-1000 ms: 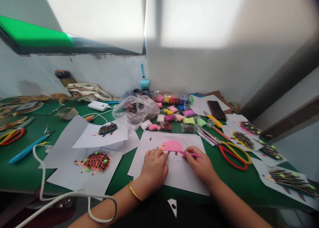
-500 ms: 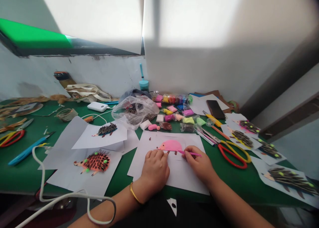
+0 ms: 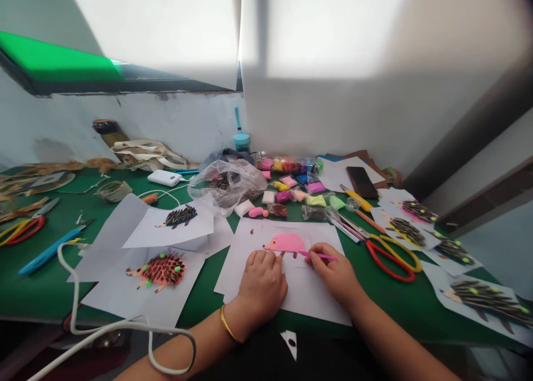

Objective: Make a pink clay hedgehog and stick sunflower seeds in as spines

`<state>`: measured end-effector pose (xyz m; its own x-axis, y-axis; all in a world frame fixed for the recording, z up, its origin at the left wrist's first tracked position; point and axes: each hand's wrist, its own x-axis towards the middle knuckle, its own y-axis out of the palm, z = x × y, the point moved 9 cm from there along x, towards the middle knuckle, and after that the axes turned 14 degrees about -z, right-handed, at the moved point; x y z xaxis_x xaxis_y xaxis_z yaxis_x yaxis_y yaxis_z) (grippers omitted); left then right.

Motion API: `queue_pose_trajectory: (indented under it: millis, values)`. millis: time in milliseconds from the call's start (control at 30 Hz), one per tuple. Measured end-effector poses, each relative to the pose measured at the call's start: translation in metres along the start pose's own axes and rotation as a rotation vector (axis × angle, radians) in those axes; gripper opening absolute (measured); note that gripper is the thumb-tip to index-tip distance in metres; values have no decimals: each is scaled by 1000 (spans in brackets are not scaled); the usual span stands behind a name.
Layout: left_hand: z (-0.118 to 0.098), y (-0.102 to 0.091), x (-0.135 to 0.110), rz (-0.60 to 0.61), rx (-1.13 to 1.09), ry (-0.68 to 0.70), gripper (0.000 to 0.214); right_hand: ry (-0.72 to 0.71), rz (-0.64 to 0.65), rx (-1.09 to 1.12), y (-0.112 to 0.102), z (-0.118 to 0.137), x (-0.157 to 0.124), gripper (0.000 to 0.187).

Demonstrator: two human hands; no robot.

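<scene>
A pink clay hedgehog (image 3: 288,242) with a pale face and brown feet lies on a white paper sheet (image 3: 316,297) in front of me. My right hand (image 3: 331,265) pinches a thin magenta modelling tool (image 3: 320,255), its tip at the hedgehog's lower right edge by a back foot. My left hand (image 3: 263,282) lies on the paper just below the hedgehog's head. Its fingers are laid down on the sheet, slightly bent, and hold nothing that I can see. A small brown bit (image 3: 251,231) sits on the sheet's upper left.
Packs of coloured clay (image 3: 316,200) and a clear plastic bag (image 3: 229,186) lie behind the sheet. To the right are scissors (image 3: 391,259), a phone (image 3: 361,182) and several hedgehog pictures (image 3: 485,297). On the left are more pictures (image 3: 162,270), a blue cutter (image 3: 52,252) and a white cable (image 3: 75,292).
The view has shifted very slightly. Both hands stay in nearly the same place, and the magenta tool still meets the hedgehog's lower right edge.
</scene>
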<state>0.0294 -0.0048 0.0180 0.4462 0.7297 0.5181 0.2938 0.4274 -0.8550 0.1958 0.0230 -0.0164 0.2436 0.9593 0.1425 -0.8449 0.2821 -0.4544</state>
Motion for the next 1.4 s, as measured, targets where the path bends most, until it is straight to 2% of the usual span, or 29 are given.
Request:
queue_pose_trajectory:
  millis: [467,733,1100,1233,1400]
  values:
    - [-4,0,-1,-53,14,36,38,-1,0,-4,0,2,0,26]
    - [-4,3,-3,-33,29,33,45,0,2,0,0,1,0,24]
    - [13,-13,-7,-106,-189,-18,34,1,7,3,0,-1,0,23]
    - [13,-14,-7,-89,-215,-11,33,-26,42,37,5,9,-4,23]
    - [10,-10,-8,-76,-191,-9,30,-113,143,18,22,30,-11,22]
